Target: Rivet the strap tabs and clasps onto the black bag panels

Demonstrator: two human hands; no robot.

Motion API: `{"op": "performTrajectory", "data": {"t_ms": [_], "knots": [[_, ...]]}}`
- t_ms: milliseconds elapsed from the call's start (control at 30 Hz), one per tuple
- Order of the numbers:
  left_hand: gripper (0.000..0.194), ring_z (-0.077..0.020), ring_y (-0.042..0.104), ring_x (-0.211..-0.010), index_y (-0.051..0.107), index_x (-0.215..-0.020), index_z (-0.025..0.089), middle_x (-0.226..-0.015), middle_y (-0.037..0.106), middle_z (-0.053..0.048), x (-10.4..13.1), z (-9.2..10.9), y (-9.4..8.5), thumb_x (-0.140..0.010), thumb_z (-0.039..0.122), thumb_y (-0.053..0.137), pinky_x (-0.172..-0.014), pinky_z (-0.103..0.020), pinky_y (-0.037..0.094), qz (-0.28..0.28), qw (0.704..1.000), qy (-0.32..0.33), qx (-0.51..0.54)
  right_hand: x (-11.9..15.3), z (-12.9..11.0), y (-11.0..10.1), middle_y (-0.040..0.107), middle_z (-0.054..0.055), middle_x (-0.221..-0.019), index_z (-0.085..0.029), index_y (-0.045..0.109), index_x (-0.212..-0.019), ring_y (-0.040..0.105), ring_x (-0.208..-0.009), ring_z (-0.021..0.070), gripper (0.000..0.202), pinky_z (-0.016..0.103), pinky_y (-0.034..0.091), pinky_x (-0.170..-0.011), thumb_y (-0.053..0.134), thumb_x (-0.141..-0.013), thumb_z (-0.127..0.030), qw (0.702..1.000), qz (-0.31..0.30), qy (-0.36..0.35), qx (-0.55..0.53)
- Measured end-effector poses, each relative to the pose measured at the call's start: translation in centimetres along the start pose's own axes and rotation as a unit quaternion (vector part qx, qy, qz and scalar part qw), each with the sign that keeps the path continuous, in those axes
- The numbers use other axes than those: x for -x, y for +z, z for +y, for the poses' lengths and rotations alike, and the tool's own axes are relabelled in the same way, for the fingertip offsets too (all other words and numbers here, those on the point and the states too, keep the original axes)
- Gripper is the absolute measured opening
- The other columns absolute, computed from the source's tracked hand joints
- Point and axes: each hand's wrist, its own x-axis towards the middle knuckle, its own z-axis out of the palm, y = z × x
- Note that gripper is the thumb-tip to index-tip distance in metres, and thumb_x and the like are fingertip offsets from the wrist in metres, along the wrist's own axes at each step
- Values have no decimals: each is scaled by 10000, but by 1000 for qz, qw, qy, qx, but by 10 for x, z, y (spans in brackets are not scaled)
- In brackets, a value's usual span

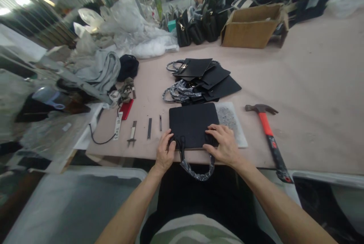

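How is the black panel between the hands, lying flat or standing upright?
Lying flat: the panel turns its broad face up on the table.

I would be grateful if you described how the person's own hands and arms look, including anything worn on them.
The left hand and right hand are bare, without gloves. Both forearms are uncovered as far as they show, with no sleeve, watch or bracelet visible. Below, a green and whitish patterned fabric top shows.

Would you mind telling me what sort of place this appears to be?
Probably a bag-making workshop: a black panel with a wrapped handle, a pile of similar pieces behind it, and a hammer on the table.
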Motion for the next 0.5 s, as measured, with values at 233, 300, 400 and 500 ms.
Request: {"op": "performTrajectory", "data": {"t_ms": [233, 300, 400, 500], "knots": [[299, -269, 524, -1362, 597, -1268, 175, -1431, 564, -161, 1, 1, 0, -1002, 261, 489, -1149, -502, 455, 5, 1000, 0, 16, 0, -8, 0, 581, 109, -1337, -197, 638, -1192, 490, -1211, 336, 431, 485, 349, -977, 686, -782, -318, 998, -30, 0, 47], [312, -272, 517, -1371, 591, -1286, 176, -1442, 557, -162, 2, 1, 0, -997, 253, 499, -1151, -506, 454, 2, 1000, 5, 22, 0, -10, 2, 580, 109, -1340, -198, 633, -1207, 483, -1226, 341, 446, 489, 345, -983, 685, -779, -314, 998, -31, 6, 56], [319, -271, 508, -1381, 588, -1291, 174, -1451, 549, -165, 2, 0, 0, -990, 240, 510, -1154, -507, 452, 0, 1000, 7, 30, -1, -12, 5, 583, 109, -1333, -203, 633, -1207, 485, -1225, 340, 435, 489, 348, -980, 676, -791, -321, 997, -24, 10, 68], [325, -272, 500, -1387, 584, -1295, 172, -1457, 542, -165, 2, -1, -1, -983, 227, 513, -1164, -511, 439, -3, 999, 5, 35, -1, -12, 8, 585, 108, -1331, -208, 632, -1203, 492, -1219, 338, 431, 490, 351, -979, 677, -794, -335, 997, -19, 7, 71]]}}
